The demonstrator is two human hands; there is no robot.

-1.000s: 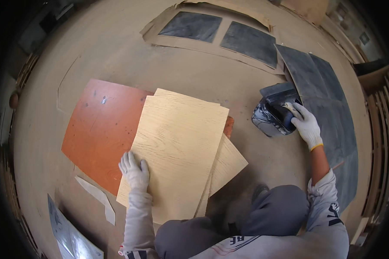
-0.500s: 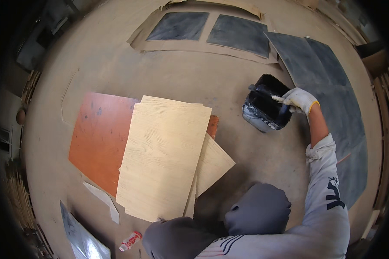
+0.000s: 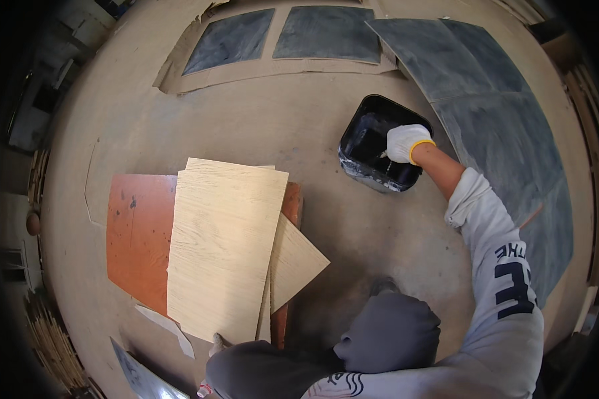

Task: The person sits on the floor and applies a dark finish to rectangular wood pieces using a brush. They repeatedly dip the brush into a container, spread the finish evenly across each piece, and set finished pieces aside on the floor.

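My right hand [image 3: 406, 145], in a white knit glove with a yellow cuff, reaches into a black, paint-smeared bucket [image 3: 355, 174]. Its fingers are closed around a pale-handled tool [image 3: 384, 154]; the tool's kind is unclear, and its lower part is hard to make out against the dark inside. Only part of my left hand [image 3: 217, 343] shows, by the lower edge of the top pale wood-grain board [image 3: 226, 246], mostly covered by my knee. Whether it grips the board cannot be seen. More pale boards [image 3: 299, 263] lie askew beneath, over a reddish-brown panel [image 3: 138, 236].
Dark grey-streaked panels [image 3: 506, 139] line the right side; two more [image 3: 326, 33] lie on brown paper [image 3: 173, 81] at the back. A shiny sheet [image 3: 140, 376] and a pale strip [image 3: 170, 327] lie lower left. A red-and-white bottle [image 3: 205, 389] shows at the lower edge.
The view has shifted. My right hand has moved from the bucket's right rim to over its inside, with the pale handle still in it. Slightly more of my left hand shows.
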